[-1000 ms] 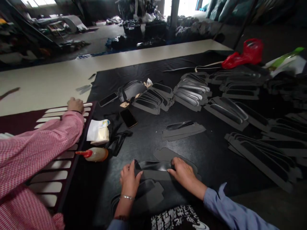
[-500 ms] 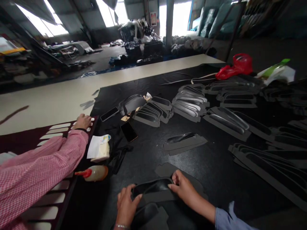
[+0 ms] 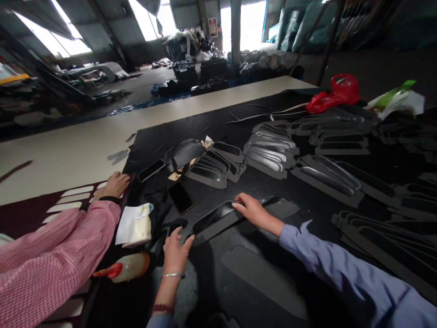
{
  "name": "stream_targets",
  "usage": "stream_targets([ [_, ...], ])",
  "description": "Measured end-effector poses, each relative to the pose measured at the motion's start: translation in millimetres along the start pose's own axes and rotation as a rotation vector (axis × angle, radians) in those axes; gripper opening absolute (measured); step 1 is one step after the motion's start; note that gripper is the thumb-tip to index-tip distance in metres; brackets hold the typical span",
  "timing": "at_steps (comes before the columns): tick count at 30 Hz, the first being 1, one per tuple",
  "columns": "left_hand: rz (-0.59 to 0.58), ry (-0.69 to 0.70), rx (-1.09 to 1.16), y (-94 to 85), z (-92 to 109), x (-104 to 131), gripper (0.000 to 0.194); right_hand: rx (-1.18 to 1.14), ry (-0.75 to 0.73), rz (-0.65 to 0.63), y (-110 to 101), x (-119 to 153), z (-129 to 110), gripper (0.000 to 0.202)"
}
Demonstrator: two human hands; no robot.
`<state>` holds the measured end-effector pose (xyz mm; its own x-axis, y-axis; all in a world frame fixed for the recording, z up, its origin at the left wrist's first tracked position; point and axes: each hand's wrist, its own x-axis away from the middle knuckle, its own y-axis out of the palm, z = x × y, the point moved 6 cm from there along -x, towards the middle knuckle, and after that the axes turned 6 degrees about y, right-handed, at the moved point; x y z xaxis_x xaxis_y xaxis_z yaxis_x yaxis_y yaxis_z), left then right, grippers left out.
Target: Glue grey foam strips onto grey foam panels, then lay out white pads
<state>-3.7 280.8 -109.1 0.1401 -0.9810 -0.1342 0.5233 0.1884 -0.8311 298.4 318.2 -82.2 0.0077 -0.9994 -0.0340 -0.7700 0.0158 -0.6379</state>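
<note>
A dark grey piece with a glossy black inset (image 3: 216, 218) lies slanted over the black table, its right end beside another such piece (image 3: 282, 207). At its upper right edge, my right hand (image 3: 254, 212) pinches it between thumb and fingers. My left hand (image 3: 176, 250) is by the left end, thumb and fingers spread, holding nothing. Nearer me lies a flat grey piece (image 3: 266, 278) without a visible inset.
Fanned stacks of similar pieces (image 3: 269, 148) cover the right. Two phones (image 3: 180, 197), a tissue pack (image 3: 136, 225) and a red-tipped bottle (image 3: 129, 267) lie left. A co-worker's checked sleeves (image 3: 68, 246) reach over slotted maroon material (image 3: 41, 193). A red bag (image 3: 344, 91) sits far right.
Both hands have moved forward, away from me, and the glossy piece has shifted up beside the other one. My left hand has let go of its end. The near flat piece is now uncovered.
</note>
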Motion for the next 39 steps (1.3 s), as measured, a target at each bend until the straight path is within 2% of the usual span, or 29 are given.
stream_targets([
  [3,0.013,0.14,-0.036,10.6,24,1,0.048,0.269,-0.054,0.049,-19,3,21,0.021],
  [5,-0.033,0.246,-0.015,29.3,48,14,0.04,0.458,-0.103,0.078,-26,13,40,0.027],
  [7,-0.114,0.335,0.02,55.4,79,30,0.033,0.559,-0.149,0.097,-27,25,58,0.032],
  [12,-0.259,0.588,-0.023,119.4,160,58,0.043,0.66,-0.238,0.098,-13,51,82,0.043],
  [16,-0.262,0.691,-0.161,151.5,197,53,0.046,0.631,-0.229,0.11,-7,58,90,0.047],
  [19,-0.279,0.68,-0.252,165.4,208,44,0.047,0.604,-0.23,0.102,-6,60,95,0.047],
  [22,-0.305,0.652,-0.333,171.7,213,42,0.044,0.58,-0.24,0.09,-8,63,97,0.048],
  [29,-0.299,0.627,-0.408,172.3,220,44,0.041,0.495,-0.215,0.059,-11,66,99,0.051],
  [39,-0.267,0.596,-0.441,174.0,218,48,0.04,0.439,-0.211,0.029,-14,67,99,0.058],
])
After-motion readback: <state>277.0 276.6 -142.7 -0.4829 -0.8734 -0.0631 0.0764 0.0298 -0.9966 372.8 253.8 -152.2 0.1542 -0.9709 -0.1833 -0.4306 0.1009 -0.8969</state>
